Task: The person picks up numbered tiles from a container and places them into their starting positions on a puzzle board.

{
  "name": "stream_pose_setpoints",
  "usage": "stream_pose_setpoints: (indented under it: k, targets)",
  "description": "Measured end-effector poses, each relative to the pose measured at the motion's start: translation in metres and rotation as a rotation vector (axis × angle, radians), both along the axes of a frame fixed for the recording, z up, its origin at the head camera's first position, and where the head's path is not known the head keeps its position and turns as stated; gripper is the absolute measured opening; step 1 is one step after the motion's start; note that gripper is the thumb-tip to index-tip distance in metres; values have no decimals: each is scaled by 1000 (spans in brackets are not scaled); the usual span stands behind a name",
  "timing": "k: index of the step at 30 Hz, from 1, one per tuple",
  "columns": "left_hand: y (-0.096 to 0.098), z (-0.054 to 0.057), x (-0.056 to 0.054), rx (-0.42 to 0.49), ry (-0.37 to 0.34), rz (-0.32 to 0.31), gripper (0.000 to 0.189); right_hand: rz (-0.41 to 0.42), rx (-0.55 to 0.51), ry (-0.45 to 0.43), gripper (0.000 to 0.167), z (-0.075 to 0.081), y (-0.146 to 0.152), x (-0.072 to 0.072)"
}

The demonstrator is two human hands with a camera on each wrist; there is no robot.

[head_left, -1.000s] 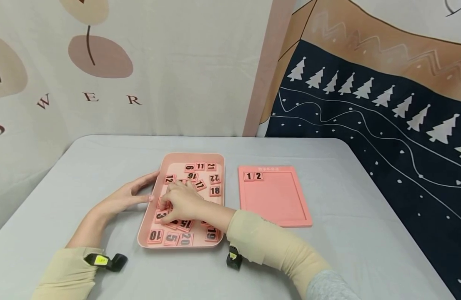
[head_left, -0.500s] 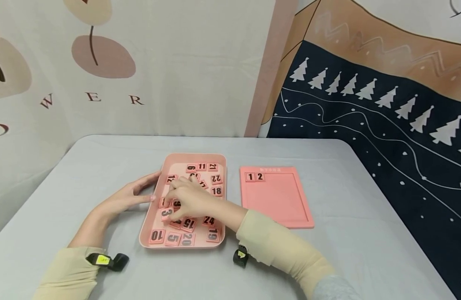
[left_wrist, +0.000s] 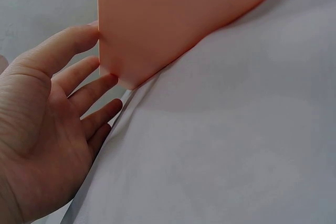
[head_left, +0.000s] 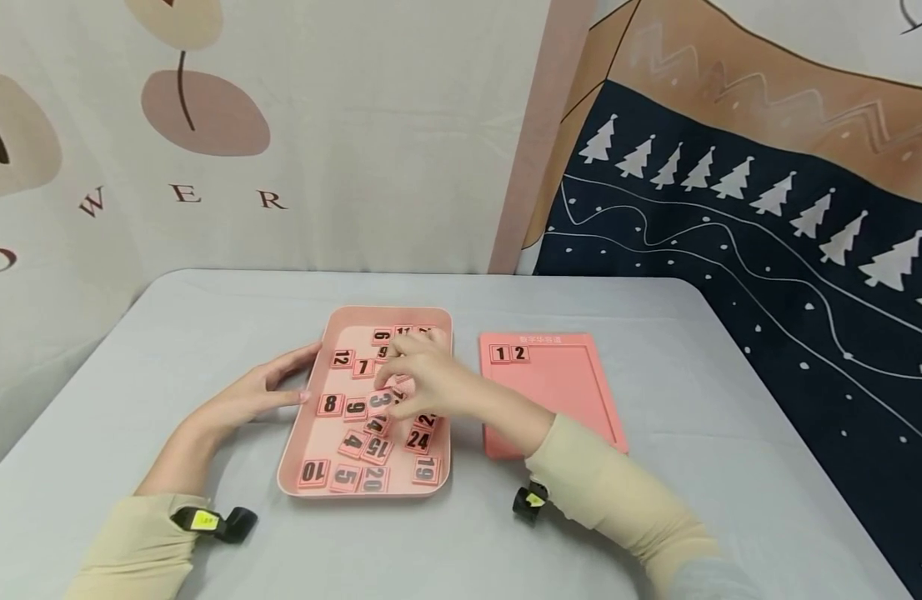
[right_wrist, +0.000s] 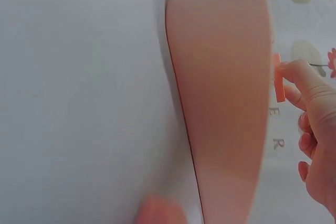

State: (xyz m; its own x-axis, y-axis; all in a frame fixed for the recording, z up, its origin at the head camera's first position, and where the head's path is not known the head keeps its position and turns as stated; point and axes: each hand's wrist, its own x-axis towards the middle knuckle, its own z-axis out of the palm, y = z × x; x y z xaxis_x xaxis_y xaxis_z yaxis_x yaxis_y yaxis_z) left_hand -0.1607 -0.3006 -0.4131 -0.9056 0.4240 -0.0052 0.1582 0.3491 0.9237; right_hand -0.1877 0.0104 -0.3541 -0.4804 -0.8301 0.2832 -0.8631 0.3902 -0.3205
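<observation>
Pale table [head_left: 678, 367]; tile 3 [head_left: 379, 402] legible from head only.

Left hand [head_left: 257, 390] and right hand [head_left: 434, 382] bare; left sleeve [head_left: 134, 550] pale yellow, creased, hem on forearm; right sleeve [head_left: 618, 500] same yellow, bunched in folds; light grey cloth [head_left: 714, 580] further up that arm; left camera [head_left: 238, 525] black, rounded end, bright yellow label [head_left: 204, 520]; right camera [head_left: 524, 508] black, stubby, yellow tag [head_left: 534, 500]; print too small to read.

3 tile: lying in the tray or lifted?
Lifted: the right hand pinches the 3 tile, which shows above the tray rim in the right wrist view.
</observation>
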Motion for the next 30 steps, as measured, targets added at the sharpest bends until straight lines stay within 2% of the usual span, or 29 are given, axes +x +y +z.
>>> stream_pose_setpoints:
  k: [6, 14, 24, 30]
  targets:
    - [1, 1, 1, -14, -14, 14, 70, -17, -54, 12, 27, 4, 34, -7]
    - [1, 1, 1, -15, -16, 14, 70, -57, -99, 63, 24, -6, 79, -23]
    - [2, 1, 1, -13, -16, 11, 71, -63, -90, 88, 25, -15, 130, -38]
    - [2, 1, 0, -11, -18, 7, 71, -77, -28, 109, 29, -16, 156, -48]
